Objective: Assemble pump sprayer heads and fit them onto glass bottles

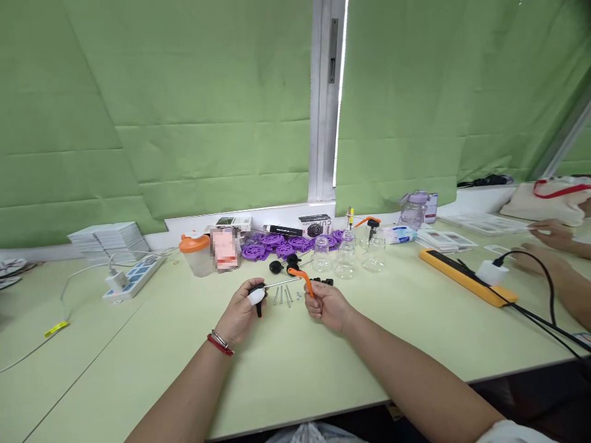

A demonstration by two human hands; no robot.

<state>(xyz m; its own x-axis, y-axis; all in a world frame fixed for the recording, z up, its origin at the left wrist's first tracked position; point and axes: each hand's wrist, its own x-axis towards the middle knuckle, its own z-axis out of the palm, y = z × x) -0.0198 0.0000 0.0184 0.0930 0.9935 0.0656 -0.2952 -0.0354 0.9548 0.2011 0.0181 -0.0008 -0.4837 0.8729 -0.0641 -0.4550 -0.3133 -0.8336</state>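
My left hand [241, 311] is closed round a black plastic part [259, 292], and something white covers its thumb. A thin metal rod [282, 283] runs from that part toward the right. In my right hand [327, 304] is an orange crank handle [305, 282], whose upper end meets or nearly meets the rod's tip; I cannot tell whether they are joined. Several screws [287, 296] lie on the table just beyond and between the hands. Black round knobs [276, 267] and small black pieces [327, 282] sit behind them.
Clear glass jars [344, 261], purple plastic discs [277, 243] and an orange-lidded cup [196, 255] stand at the back. A white power strip [136, 277] lies left, an orange one [466, 277] right. Another person's hands [545, 261] rest at far right.
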